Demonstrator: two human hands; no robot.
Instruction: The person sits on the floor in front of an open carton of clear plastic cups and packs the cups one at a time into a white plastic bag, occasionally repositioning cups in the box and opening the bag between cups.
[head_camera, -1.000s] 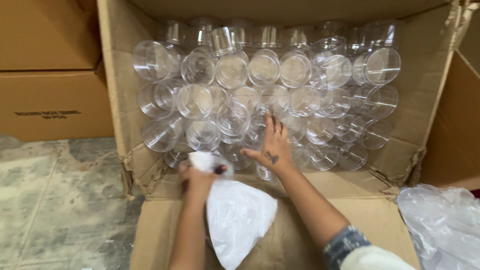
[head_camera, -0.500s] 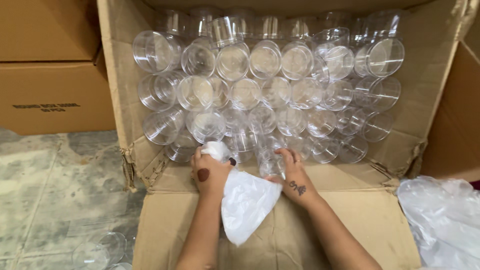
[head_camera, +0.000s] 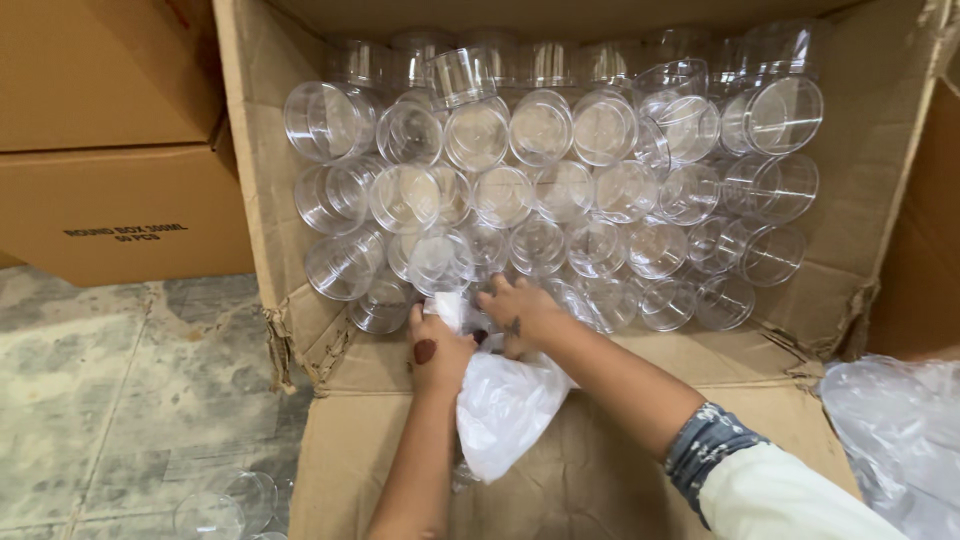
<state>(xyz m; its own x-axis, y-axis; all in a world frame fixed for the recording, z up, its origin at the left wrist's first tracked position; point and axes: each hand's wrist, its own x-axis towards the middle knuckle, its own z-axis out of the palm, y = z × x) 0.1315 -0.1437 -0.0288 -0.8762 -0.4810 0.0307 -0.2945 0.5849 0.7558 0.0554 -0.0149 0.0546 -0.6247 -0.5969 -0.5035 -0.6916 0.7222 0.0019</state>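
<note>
Plastic bag (head_camera: 505, 405), white and crumpled, lies on the carton flap (head_camera: 600, 480); my left hand (head_camera: 438, 350) clenches its mouth, while my right hand (head_camera: 520, 315), fingers loosely curled, touches clear round containers (head_camera: 540, 180) stacked just beyond.

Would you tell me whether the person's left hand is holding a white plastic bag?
Yes, the left hand grips the top of the white plastic bag, which hangs over the flap of the cardboard box.
</note>
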